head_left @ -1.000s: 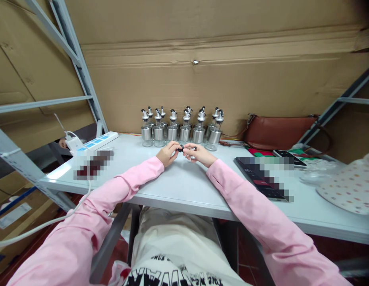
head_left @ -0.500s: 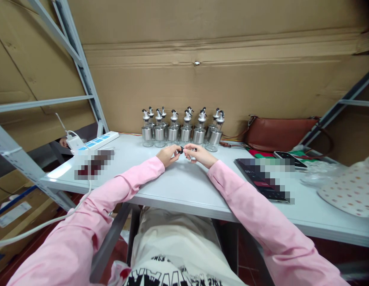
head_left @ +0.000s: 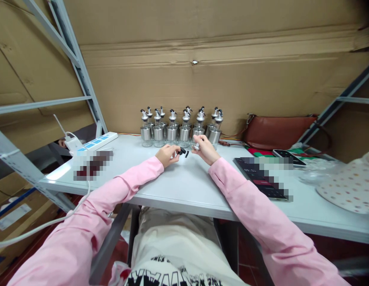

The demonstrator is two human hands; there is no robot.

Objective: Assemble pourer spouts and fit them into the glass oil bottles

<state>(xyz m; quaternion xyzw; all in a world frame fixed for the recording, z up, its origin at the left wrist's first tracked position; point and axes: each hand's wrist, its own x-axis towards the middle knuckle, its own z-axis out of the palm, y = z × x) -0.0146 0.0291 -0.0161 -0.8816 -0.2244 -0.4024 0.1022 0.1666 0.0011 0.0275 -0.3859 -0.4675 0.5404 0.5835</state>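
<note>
My left hand rests low over the table with its fingertips closed on a small black plastic piece. Just to the right of that piece is a short black stick-like part, apparently on the tabletop. My right hand is raised a little, thumb and fingers pinched together in front of a bottle in the front row. Something pale shows at those fingertips, but I cannot tell it from the bottle base behind. Several glass oil bottles with steel sleeves and black-tipped pour spouts stand upright beyond both hands.
A white power strip and a partly blurred dark red object lie on the left. To the right are a tablet, a phone, a brown bag and a dotted cloth item. Cardboard walls the back.
My right hand has drawn away from my left, moving right and slightly up towards the bottles. The short black part now shows between them. My left hand stays in place.
</note>
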